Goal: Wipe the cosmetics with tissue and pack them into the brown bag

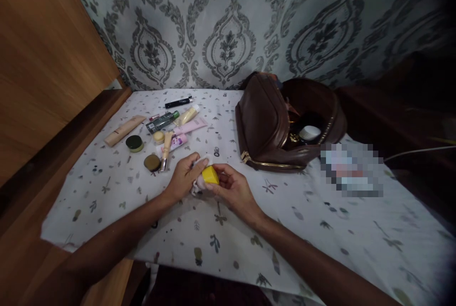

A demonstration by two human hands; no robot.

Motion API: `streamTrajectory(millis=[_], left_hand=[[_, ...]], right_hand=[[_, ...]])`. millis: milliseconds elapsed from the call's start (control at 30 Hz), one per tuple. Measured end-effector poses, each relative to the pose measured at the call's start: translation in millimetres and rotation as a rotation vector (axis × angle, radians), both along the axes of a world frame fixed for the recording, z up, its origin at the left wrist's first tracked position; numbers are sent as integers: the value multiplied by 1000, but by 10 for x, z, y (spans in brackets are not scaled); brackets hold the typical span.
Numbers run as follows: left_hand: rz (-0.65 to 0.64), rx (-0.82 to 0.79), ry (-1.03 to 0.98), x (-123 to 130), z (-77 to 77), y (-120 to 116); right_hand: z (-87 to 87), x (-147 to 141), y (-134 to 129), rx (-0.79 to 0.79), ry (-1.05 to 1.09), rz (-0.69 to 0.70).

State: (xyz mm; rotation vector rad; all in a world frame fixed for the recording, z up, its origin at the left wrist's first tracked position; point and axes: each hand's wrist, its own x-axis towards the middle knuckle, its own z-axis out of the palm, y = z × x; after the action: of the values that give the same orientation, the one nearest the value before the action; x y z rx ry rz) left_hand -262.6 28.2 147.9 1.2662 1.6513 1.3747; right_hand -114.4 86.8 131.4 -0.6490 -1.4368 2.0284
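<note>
At frame centre, gripping a yellow cap [211, 176] between curled fingers of the right hand [235, 189] and bunching white cloth [195, 190] against it with the closed left hand [184, 177], probably for steadiness. At right, with brown leather-look handbag [261, 116] unzipped, likely for access.

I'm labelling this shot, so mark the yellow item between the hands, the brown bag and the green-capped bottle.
Yellow item [210, 176]: head view, on its bare yellow surface.
Brown bag [261, 116]: head view, on its outer wall.
Green-capped bottle [161, 123]: head view, on its body, below the cap.
</note>
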Motion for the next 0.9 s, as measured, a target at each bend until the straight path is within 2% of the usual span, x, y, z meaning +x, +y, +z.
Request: streamTrajectory(millis=[100, 267, 367, 500, 633, 767, 900], left_hand=[[13, 48, 113, 7, 35, -31], [-253, 192, 384, 10, 36, -57], [-242, 132, 458, -12, 1, -46], [-168, 90, 368, -28, 30, -48], [-163, 34, 183, -5, 99, -67], [-179, 34, 113, 6, 82, -65], [-148, 21, 116, -11, 43, -55]], right_hand=[[-6, 3, 34, 5, -31, -24], [-9, 19, 96, -101, 24, -130], [0, 27, 110, -171, 93, -132], [3, 33, 128, -146, 104, -149], [0, 41, 142, -116, 67, -73], [19, 50, 123, 20, -24, 8], [35, 55, 85, 155, -74, -42]])
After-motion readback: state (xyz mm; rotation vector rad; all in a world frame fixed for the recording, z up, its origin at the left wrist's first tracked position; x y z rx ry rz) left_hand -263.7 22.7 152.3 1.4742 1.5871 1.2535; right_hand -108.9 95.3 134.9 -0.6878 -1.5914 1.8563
